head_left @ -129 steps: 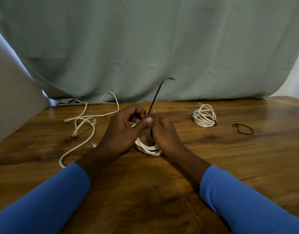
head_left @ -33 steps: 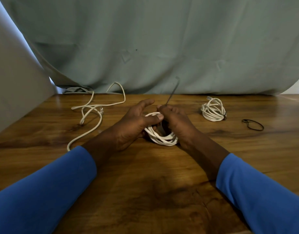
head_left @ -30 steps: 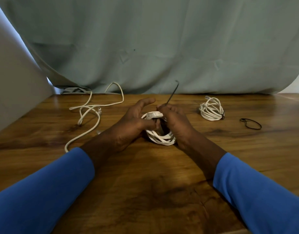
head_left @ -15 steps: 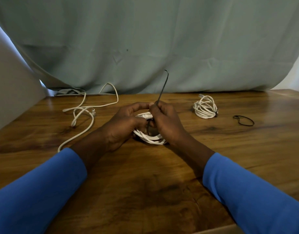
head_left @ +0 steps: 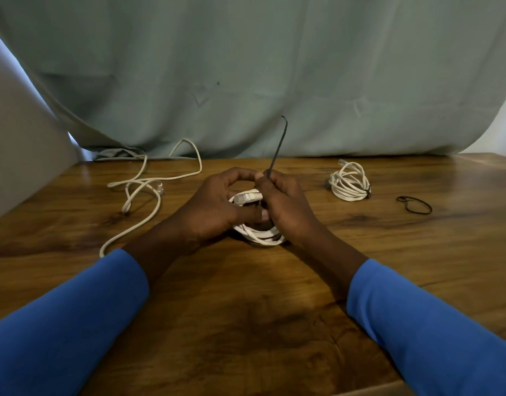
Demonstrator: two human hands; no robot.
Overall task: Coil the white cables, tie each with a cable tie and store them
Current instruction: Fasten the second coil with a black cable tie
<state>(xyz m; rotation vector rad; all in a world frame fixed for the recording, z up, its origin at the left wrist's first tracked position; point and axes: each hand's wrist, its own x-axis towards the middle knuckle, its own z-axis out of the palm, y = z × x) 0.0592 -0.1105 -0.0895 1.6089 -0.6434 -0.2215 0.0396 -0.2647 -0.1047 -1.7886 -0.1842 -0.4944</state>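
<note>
A coiled white cable (head_left: 260, 235) rests on the wooden table (head_left: 246, 310) between both hands, its clear plug showing at the top. My left hand (head_left: 214, 210) grips the coil from the left, thumb pressed across it. My right hand (head_left: 286, 207) pinches a black cable tie (head_left: 277, 147) whose free tail stands up above the fingers. How the tie wraps the coil is hidden by the hands. A second white coil (head_left: 349, 182), bound with a black tie, lies at the right. An uncoiled white cable (head_left: 149, 190) sprawls at the left.
A loose black cable tie (head_left: 414, 204) bent into a loop lies at the far right. A grey-green cloth (head_left: 246, 75) hangs behind the table's back edge. A pale surface (head_left: 20, 155) rises at the left.
The tie's tail has straightened and stands taller above my right hand. My left thumb has shifted across the coil, and the plug now shows between the hands.
</note>
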